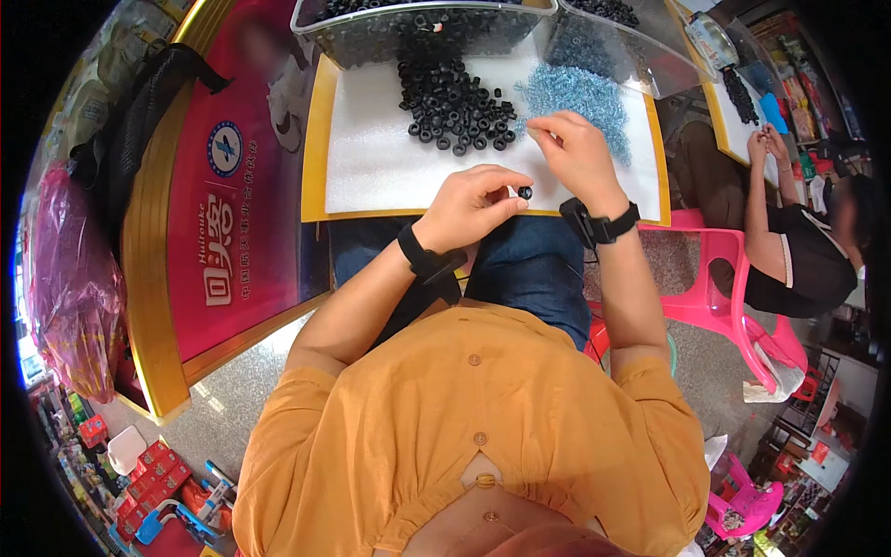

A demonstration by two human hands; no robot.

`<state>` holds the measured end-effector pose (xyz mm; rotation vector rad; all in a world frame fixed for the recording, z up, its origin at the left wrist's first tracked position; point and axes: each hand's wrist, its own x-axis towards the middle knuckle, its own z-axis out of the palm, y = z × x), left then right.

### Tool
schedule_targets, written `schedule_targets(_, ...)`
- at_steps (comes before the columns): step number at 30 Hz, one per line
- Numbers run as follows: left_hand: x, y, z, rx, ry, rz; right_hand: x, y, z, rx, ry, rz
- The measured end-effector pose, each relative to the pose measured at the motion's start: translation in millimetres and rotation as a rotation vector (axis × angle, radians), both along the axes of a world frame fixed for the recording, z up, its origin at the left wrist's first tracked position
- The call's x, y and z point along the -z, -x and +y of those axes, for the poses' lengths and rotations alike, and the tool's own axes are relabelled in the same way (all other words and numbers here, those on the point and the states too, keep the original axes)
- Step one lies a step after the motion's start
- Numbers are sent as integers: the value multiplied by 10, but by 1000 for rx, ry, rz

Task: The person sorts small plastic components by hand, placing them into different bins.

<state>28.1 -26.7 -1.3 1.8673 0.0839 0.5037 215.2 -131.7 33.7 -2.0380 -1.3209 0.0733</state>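
Observation:
Near the front edge of the white tabletop point(371, 176), my left hand point(471, 206) pinches a small round black plastic part point(524, 193) between thumb and fingertips. My right hand point(577, 156) is raised a little farther off, beside the heap of small clear-blue pieces point(587, 100). Its thumb and forefinger are pressed together; whatever they hold is too small to make out. A loose pile of black ring-like parts point(455, 116) lies beyond my left hand, apart from it. Both wrists wear black bands.
A clear plastic bin point(371, 42) of black parts stands at the far edge, with another clear bin point(650, 60) to its right. A pink plastic chair point(705, 288) is at my right. Farther right, another person point(798, 241) works at a table. A pink-sided counter point(232, 186) stands left.

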Motion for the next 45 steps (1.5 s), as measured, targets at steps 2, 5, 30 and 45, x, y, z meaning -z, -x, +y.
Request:
schedule_targets(2, 41, 9, 13, 14, 0, -28, -11, -74, 132, -9, 77, -96)
schedule_targets(5, 61, 11, 8, 25, 29, -90, -14, -133, 278, -26, 178, -183)
schedule_targets(30, 23, -9, 30, 77, -15, -87, 56, 38, -451, -66, 92, 88)
schedule_targets(45, 50, 10, 17, 66, -27, -115, -30, 105, -169, -90, 160, 55)
